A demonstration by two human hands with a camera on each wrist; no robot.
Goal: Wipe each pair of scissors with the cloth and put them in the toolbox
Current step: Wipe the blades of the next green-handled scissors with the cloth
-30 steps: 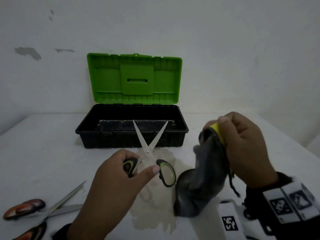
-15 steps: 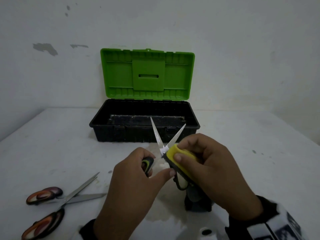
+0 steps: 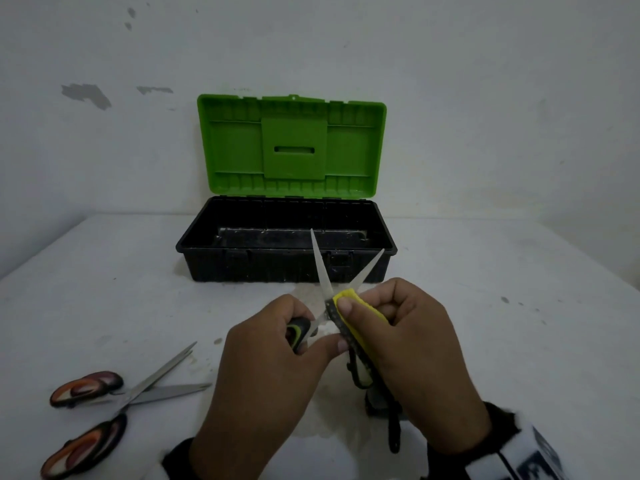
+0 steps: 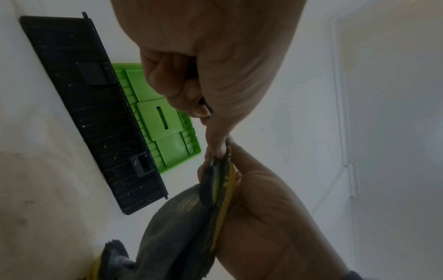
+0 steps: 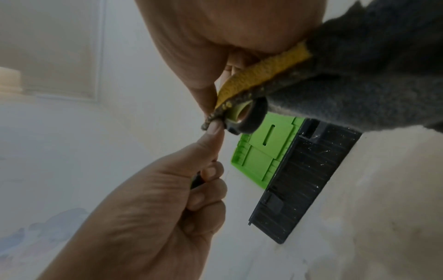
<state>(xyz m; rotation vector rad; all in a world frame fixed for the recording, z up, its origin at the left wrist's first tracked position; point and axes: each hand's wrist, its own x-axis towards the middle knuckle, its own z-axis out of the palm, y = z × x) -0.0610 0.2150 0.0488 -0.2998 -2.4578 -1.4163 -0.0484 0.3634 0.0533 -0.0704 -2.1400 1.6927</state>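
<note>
My left hand [image 3: 277, 358] grips one black-and-green handle of the small scissors [image 3: 323, 271], whose blades spread open and point up toward the toolbox. My right hand [image 3: 408, 348] pinches the yellow-and-grey cloth [image 3: 360, 315] around the base of the right blade, near the pivot. The grey part of the cloth [image 4: 172, 227] hangs below the hands. In the right wrist view the second scissor handle [image 5: 249, 117] sits under the cloth [image 5: 359, 66]. The black toolbox [image 3: 287, 268] with its green lid [image 3: 291, 147] raised stands open just behind.
A larger pair of scissors with orange-and-black handles [image 3: 104, 410] lies open on the white table [image 3: 502, 306] at the front left. A damp stain marks the table under my hands. The wall rises right behind the toolbox.
My right hand brought the cloth from the right over to the scissors and now pinches it around the blade base. The left hand kept holding the scissors.
</note>
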